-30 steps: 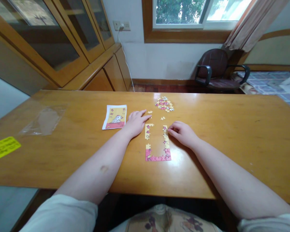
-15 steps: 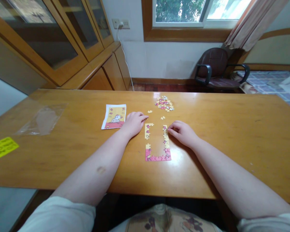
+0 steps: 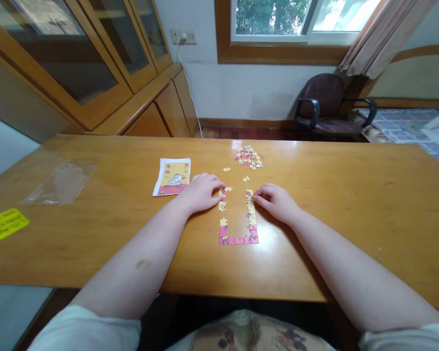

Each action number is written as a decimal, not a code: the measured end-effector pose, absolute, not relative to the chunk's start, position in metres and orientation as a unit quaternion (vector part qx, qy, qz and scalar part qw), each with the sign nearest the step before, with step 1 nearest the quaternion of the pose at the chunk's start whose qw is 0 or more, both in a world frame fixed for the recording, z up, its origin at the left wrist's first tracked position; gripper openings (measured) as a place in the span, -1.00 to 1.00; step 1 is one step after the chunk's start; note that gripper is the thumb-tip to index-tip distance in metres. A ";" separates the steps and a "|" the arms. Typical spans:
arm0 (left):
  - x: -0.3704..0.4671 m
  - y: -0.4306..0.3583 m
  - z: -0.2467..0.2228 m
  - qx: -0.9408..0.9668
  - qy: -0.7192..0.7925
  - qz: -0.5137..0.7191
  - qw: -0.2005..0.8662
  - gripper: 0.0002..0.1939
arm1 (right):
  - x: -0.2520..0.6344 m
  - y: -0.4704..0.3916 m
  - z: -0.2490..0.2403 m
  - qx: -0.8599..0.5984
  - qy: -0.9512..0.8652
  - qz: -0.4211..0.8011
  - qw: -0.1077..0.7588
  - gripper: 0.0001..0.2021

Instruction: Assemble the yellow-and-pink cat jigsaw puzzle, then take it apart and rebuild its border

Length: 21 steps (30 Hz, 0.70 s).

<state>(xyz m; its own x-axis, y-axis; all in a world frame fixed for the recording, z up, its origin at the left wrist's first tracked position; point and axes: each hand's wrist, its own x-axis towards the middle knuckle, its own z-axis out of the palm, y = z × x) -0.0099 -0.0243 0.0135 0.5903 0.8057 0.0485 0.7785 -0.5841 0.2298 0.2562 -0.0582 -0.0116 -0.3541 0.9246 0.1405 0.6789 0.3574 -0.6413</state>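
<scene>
A partly joined jigsaw puzzle (image 3: 237, 240) lies on the table as a frame of pink and yellow pieces. Its upper-left strip (image 3: 222, 206) is separated by a gap from the lower-left corner. My left hand (image 3: 204, 191) has thumb and index finger at the top and left side of that strip, gripping its edge. Beside the right column (image 3: 251, 214), my right hand (image 3: 275, 199) is loosely closed, fingertips at the column's upper outer edge; anything between them is hidden. Two loose jigsaw pieces, one left (image 3: 226, 169) and one right (image 3: 246, 179), lie above the frame.
A pile of loose pieces (image 3: 249, 157) sits farther back. Left of my left hand is a picture sheet (image 3: 173, 178) with a white animal. A clear plastic bag (image 3: 64, 183) and a yellow label (image 3: 5, 226) are on the table's left (image 3: 106, 234).
My left hand has shifted from above the upper-left strip down onto it, with thumb and index finger now at its edge. My right hand stays in about the same place.
</scene>
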 end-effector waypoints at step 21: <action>-0.015 -0.011 0.003 0.839 0.536 0.080 0.056 -0.62 | 0.257 -0.057 -0.013 -0.512 -0.783 0.251 0.248 -0.85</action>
<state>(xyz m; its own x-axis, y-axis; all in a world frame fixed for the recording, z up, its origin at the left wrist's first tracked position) -0.0154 -0.0111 0.0025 0.4128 0.9078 0.0741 0.8898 -0.4193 0.1801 0.2574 -0.0571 -0.0134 -0.3527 0.9264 0.1319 0.6778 0.3501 -0.6465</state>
